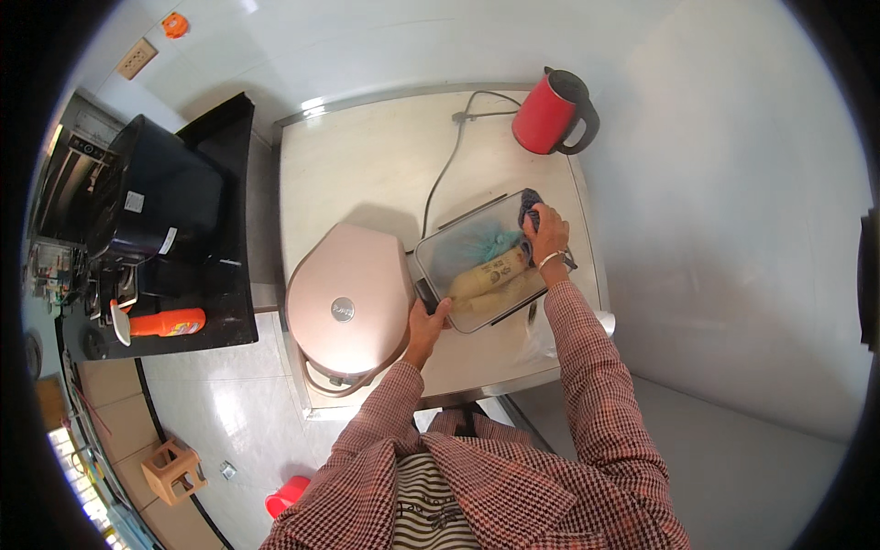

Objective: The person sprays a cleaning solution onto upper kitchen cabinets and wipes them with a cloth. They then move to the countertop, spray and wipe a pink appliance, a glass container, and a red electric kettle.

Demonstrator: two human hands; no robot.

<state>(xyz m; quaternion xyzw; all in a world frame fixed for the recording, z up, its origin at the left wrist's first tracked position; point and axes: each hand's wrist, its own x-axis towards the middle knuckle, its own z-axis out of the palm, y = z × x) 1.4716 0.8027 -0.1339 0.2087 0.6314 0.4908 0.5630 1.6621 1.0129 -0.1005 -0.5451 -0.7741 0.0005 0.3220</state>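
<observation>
A clear food storage container with dark side clips sits at a slant on the table. Through its transparent top I make out yellow printed packages and a teal plastic bag. My left hand grips the container's near left corner, thumb up beside the dark end clip. At the right end, my right hand holds a dark knitted cloth against the container. Its fingers hide part of the cloth and the rim.
Left of the container stands a pink electric griddle, lid down. A red electric kettle with a cord occupies the far right corner of the table. An orange spray bottle lies on the black counter. A wall bounds the right side.
</observation>
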